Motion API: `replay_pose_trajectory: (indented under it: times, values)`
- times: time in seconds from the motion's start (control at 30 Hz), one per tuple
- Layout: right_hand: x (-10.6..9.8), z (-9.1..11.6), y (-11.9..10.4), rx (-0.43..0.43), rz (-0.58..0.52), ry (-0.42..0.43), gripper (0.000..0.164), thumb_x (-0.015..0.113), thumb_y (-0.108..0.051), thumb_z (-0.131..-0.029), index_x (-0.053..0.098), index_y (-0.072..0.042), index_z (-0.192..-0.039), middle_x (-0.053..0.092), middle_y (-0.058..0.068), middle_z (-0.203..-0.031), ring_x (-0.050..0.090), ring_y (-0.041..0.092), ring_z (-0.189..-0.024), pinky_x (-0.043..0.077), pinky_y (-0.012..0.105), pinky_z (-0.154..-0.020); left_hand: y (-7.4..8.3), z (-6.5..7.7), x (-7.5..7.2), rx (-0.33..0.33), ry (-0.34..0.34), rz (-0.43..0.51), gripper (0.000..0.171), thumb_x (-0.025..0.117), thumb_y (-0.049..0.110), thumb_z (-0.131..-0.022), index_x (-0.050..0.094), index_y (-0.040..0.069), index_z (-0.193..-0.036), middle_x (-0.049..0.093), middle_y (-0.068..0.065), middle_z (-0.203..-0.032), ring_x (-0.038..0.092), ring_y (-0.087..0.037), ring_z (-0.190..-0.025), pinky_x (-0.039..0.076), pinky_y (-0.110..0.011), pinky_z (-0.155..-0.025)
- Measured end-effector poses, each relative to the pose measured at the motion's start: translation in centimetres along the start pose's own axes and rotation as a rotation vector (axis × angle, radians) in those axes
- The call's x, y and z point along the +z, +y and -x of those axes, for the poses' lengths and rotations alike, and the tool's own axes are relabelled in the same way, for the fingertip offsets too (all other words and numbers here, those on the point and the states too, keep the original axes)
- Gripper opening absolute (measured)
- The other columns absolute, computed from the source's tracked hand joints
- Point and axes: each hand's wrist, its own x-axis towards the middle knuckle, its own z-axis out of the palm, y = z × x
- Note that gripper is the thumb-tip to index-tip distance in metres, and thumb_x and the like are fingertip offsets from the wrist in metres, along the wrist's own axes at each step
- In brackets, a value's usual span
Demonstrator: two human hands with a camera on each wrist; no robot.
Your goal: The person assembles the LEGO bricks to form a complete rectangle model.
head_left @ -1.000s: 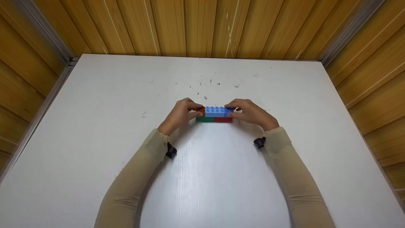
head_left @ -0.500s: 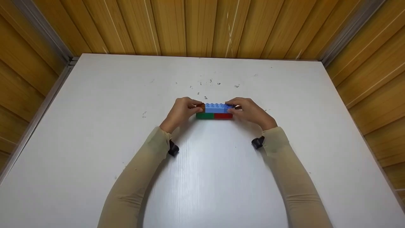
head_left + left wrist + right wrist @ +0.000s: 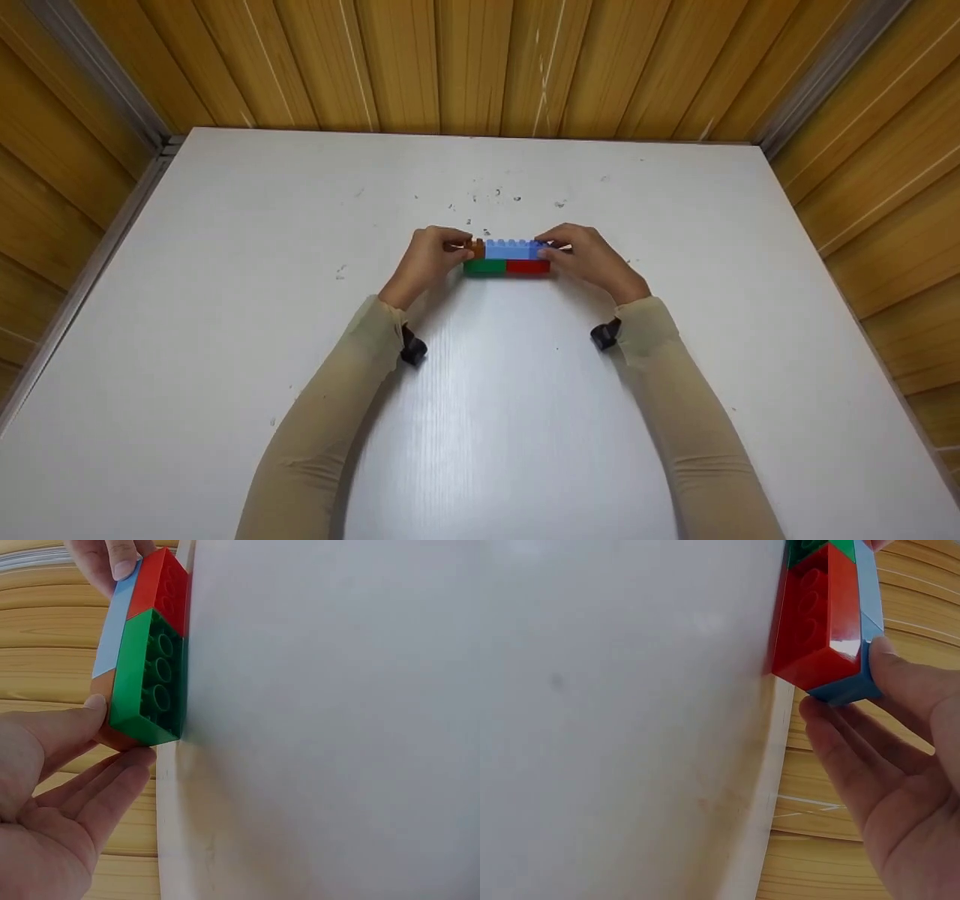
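Observation:
A two-layer row of joined toy building bricks stands near the middle of the white table [image 3: 495, 420]. A green brick [image 3: 485, 267] and a red brick [image 3: 528, 267] form the lower layer. On top of them are a brown brick [image 3: 478, 250], a light blue brick [image 3: 508, 251] and a darker blue brick [image 3: 847, 690]. My left hand [image 3: 429, 259] pinches the brown end between thumb and fingers. At the other end my right hand [image 3: 592, 259] pinches the darker blue brick. Hollow undersides show in both wrist views, so the row is tipped back or raised.
Wood-patterned panels [image 3: 472, 67] rise behind the table and along both sides. Small dark marks [image 3: 517, 199] dot the tabletop beyond the hands. A black wrist device [image 3: 413, 351] sits below each sleeve cuff.
Both hands have moved slightly away from me with the brick row. It has tipped back, showing more of its front face and less of its studded top. Both grips are kept.

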Motion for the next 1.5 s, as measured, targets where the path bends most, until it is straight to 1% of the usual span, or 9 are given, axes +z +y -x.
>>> replay_pose_trajectory:
  times: [0.33,0.53,0.7,0.83,1.03,1.1,1.27,1.33,1.5]
  values:
    - [-0.1,-0.5,0.0,0.087,-0.005,-0.001,0.034,0.062,-0.021,-0.094,0.064,-0.011,-0.127,0.062,0.011,-0.128,0.056,0.028,-0.116,0.043,0.044,-0.104,-0.1,-0.5,-0.3,-0.022,-0.021,-0.024,0.039,0.064,0.008,-0.091,0.061,0.004,-0.129,0.065,-0.012,-0.125,0.062,-0.022,-0.112,0.049,-0.034,-0.098]
    - [-0.1,-0.7,0.0,0.098,0.005,0.029,0.034,0.061,-0.024,-0.095,0.065,-0.012,-0.126,0.063,0.01,-0.127,0.056,0.026,-0.113,0.043,0.044,-0.103,-0.2,-0.6,-0.2,-0.029,-0.034,-0.027,0.044,0.063,0.008,-0.092,0.055,0.003,-0.134,0.062,-0.013,-0.13,0.059,-0.022,-0.118,0.048,-0.033,-0.1]
    - [-0.1,-0.8,0.1,0.118,0.012,0.037,0.034,0.059,-0.027,-0.096,0.064,-0.014,-0.127,0.063,0.008,-0.128,0.054,0.024,-0.116,0.04,0.045,-0.106,-0.2,-0.6,-0.2,-0.026,-0.027,-0.03,0.041,0.061,0.01,-0.094,0.056,0.002,-0.134,0.062,-0.013,-0.129,0.059,-0.022,-0.118,0.047,-0.034,-0.101]
    - [-0.1,-0.9,0.2,0.135,0.019,0.046,0.034,0.06,-0.029,-0.095,0.065,-0.015,-0.126,0.064,0.006,-0.126,0.054,0.023,-0.116,0.039,0.043,-0.107,-0.3,-0.6,-0.1,-0.018,-0.018,-0.027,0.038,0.06,0.014,-0.095,0.059,0.003,-0.131,0.062,-0.012,-0.13,0.058,-0.022,-0.12,0.046,-0.035,-0.102]
    - [-0.1,-1.1,0.3,0.133,0.028,0.042,0.033,0.059,-0.028,-0.096,0.066,-0.013,-0.125,0.064,0.008,-0.126,0.054,0.023,-0.117,0.039,0.043,-0.108,-0.2,-0.7,0.1,-0.052,-0.019,-0.052,0.038,0.06,0.017,-0.095,0.059,0.005,-0.132,0.06,-0.01,-0.132,0.054,-0.02,-0.125,0.044,-0.035,-0.104]
    - [-0.1,-1.2,0.3,0.141,0.027,0.039,0.033,0.059,-0.027,-0.096,0.066,-0.013,-0.124,0.064,0.007,-0.126,0.054,0.023,-0.117,0.039,0.043,-0.108,-0.2,-0.7,0.2,-0.073,-0.024,-0.063,0.038,0.059,0.017,-0.095,0.058,0.006,-0.132,0.06,-0.01,-0.133,0.053,-0.02,-0.125,0.044,-0.035,-0.105]
    - [0.0,-1.3,0.3,0.159,0.029,0.028,0.032,0.058,-0.027,-0.097,0.067,-0.012,-0.123,0.064,0.008,-0.125,0.055,0.023,-0.117,0.04,0.043,-0.108,-0.1,-0.8,0.3,-0.115,-0.039,-0.059,0.037,0.059,0.016,-0.095,0.059,0.008,-0.132,0.061,-0.008,-0.132,0.053,-0.02,-0.124,0.043,-0.034,-0.106]
    - [0.0,-1.3,0.3,0.163,0.03,0.03,0.032,0.058,-0.027,-0.097,0.067,-0.012,-0.123,0.064,0.007,-0.125,0.055,0.023,-0.117,0.039,0.043,-0.108,-0.1,-0.9,0.3,-0.115,-0.041,-0.059,0.037,0.06,0.016,-0.095,0.06,0.008,-0.131,0.061,-0.008,-0.132,0.053,-0.02,-0.124,0.043,-0.034,-0.105]
    - [0.0,-1.3,0.4,0.157,0.026,0.043,0.031,0.059,-0.029,-0.096,0.068,-0.013,-0.121,0.066,0.006,-0.121,0.057,0.021,-0.112,0.042,0.041,-0.105,-0.1,-0.8,0.2,-0.074,-0.051,-0.082,0.039,0.06,0.016,-0.095,0.058,0.006,-0.133,0.061,-0.009,-0.132,0.055,-0.02,-0.121,0.044,-0.034,-0.104]
